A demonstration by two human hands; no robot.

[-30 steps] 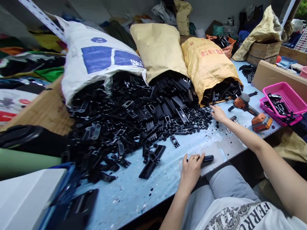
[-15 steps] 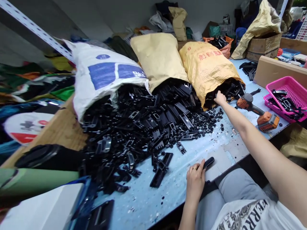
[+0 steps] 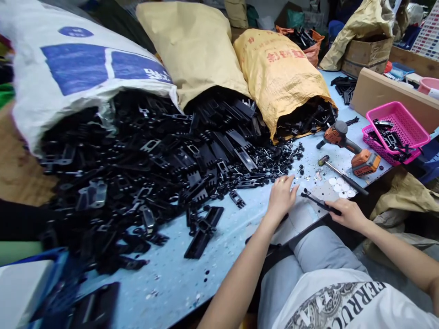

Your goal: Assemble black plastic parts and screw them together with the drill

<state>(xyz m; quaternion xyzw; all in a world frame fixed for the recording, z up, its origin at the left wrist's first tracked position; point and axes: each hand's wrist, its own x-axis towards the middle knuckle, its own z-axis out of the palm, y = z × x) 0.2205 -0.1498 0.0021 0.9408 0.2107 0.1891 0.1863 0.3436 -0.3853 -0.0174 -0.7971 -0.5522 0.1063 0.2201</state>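
Observation:
My left hand point(image 3: 281, 197) lies on the light blue table point(image 3: 226, 256), fingers stretched out flat towards the edge of a big heap of black plastic parts point(image 3: 164, 169). A ring shows on one finger. My right hand point(image 3: 346, 213) sits near the table's front edge, fingers closed round a long thin black part point(image 3: 317, 200) that points left towards my left hand. A loose black channel piece point(image 3: 202, 230) lies on the table left of my left hand.
Three sacks spill the black parts: a white and blue one point(image 3: 85, 77), a tan one point(image 3: 192, 50), a yellow one point(image 3: 284, 77). An orange cordless drill point(image 3: 350, 148), a hammer point(image 3: 341, 176) and a pink basket point(image 3: 396, 132) lie to the right. My grey-clad lap is below.
My right hand came back from the yellow sack's mouth to the table's front edge, now holding a long black part. My left hand moved forward off the small black piece and lies flat.

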